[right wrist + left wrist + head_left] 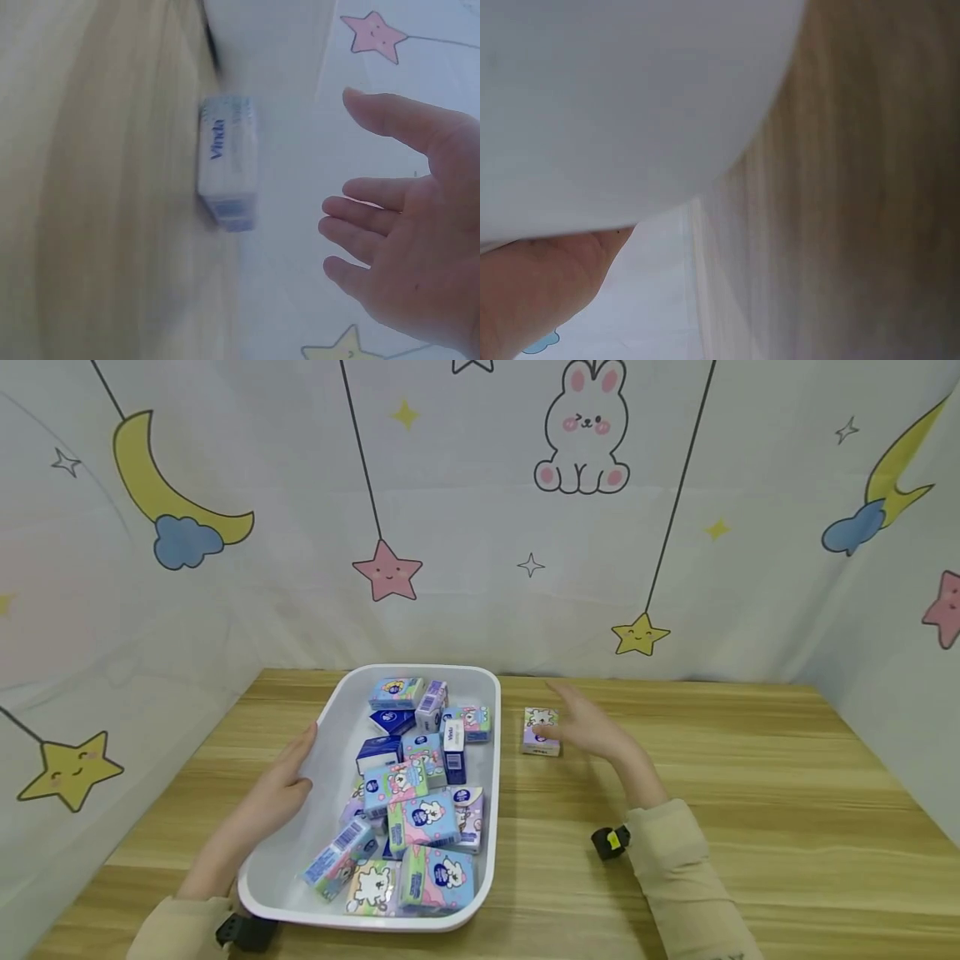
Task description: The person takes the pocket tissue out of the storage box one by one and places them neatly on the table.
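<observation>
A white plastic bin [367, 922] holds several small packs of tissues [431, 821] in blue, pink, purple and white wrappers. At its left side, my left hand [262, 802] holds the rim, with the thumb over the inner side and the fingers along the outer wall. In the left wrist view, part of that hand [547, 289] lies against the bin's wall [622, 105]. Right of the bin, a single tissue pack [542, 743] lies on the table. My right hand [596, 727] hovers beside and above this pack [227, 154], fingers spread, holding nothing.
The bin and the single pack stand on a wooden table [750, 827]. A white cloth backdrop [480, 618] with printed stars, moons and a rabbit hangs behind the table's far edge and along both sides.
</observation>
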The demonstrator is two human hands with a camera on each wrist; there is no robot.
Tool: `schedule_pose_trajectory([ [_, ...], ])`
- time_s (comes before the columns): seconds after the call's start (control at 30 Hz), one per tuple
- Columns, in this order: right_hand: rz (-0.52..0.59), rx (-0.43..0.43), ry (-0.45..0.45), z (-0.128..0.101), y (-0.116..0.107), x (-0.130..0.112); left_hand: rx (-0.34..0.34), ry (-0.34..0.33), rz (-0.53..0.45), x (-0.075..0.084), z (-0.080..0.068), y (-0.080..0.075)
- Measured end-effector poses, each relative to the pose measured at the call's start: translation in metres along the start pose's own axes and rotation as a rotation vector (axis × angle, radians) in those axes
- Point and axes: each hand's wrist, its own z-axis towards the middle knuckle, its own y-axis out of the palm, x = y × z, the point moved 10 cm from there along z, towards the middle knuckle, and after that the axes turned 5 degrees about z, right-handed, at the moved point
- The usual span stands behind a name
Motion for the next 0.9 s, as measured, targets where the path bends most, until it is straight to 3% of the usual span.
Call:
schedule_pose_trajectory([
  [0.37, -0.089, -0.008, -0.064, 0.009, -0.003, -0.04, -0.001, -0.002, -0.006, 0.001, 0.0, 0.0],
  [0.8, -0.186, -0.116, -0.162, 0.04, 0.025, -0.072, -0.006, -0.011, -0.023, -0.002, 0.0, 0.0],
  [0.9, -0.241, -0.145, -0.15, 0.046, 0.031, -0.078, -0.001, -0.003, -0.014, -0.003, 0.002, 0.0],
])
